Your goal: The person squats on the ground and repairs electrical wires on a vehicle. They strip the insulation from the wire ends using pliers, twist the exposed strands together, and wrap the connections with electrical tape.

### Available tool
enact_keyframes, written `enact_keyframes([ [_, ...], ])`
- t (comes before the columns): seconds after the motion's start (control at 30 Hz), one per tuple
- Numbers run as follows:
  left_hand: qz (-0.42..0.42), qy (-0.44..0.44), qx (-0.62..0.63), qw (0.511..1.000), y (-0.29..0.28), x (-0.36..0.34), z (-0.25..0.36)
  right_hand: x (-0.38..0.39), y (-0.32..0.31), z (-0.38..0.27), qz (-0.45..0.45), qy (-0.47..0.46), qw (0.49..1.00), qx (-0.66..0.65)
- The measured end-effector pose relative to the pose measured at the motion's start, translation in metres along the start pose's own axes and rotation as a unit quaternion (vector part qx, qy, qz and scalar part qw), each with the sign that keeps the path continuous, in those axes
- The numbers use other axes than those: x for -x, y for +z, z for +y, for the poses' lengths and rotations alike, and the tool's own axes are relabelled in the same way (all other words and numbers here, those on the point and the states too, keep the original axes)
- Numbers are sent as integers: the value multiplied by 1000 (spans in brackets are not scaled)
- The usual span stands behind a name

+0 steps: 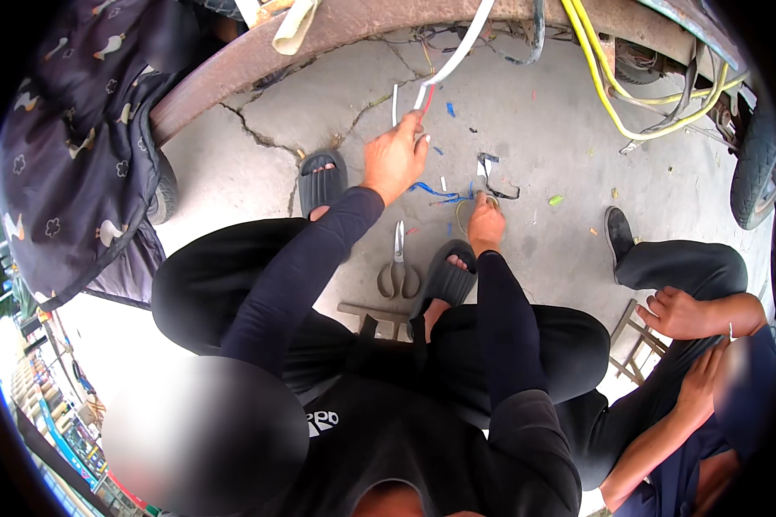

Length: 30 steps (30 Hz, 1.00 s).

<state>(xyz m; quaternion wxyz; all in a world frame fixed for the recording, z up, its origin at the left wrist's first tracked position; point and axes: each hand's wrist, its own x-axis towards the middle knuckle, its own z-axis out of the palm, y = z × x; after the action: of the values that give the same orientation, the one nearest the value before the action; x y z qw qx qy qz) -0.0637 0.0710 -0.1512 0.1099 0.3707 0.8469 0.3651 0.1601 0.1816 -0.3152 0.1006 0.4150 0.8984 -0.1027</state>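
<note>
My left hand [394, 159] is closed on the stripped end of a white cable [459, 53] that hangs from above; a red inner wire [428, 99] shows just past the fingers. Lower and to the right, my right hand [485, 226] reaches down close to the concrete with its fingers pinched together. What lies between them is too small to name. Beside those fingertips are blue wire scraps [431, 189], a thin black strip [509, 191] and a small white piece [483, 169]. Scissors [399, 269] with dark handles lie between my sandalled feet.
A rusty metal beam [353, 28] crosses the far side. Yellow cable [597, 77] hangs in loops at the far right, near a tyre [754, 172]. A patterned dark cover [69, 155] drapes at left. Another person's hand [677, 312] is at right, beside a small wooden stool [631, 345].
</note>
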Motion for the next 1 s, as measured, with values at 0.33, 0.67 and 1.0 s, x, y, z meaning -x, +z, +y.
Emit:
enact_keyframes([
  [0.33, -261, -68, -55, 961, 14, 51, 32, -24, -61, -15, -101, 162, 910, -368],
  [0.67, -174, -164, 466, 852, -133, 51, 76, 53, -275, -140, -90, -58, 663, -741],
  [1.0, -162, -23, 440, 883, -261, 71, 121, 109, -391, -162, 76, -346, 789, -502],
])
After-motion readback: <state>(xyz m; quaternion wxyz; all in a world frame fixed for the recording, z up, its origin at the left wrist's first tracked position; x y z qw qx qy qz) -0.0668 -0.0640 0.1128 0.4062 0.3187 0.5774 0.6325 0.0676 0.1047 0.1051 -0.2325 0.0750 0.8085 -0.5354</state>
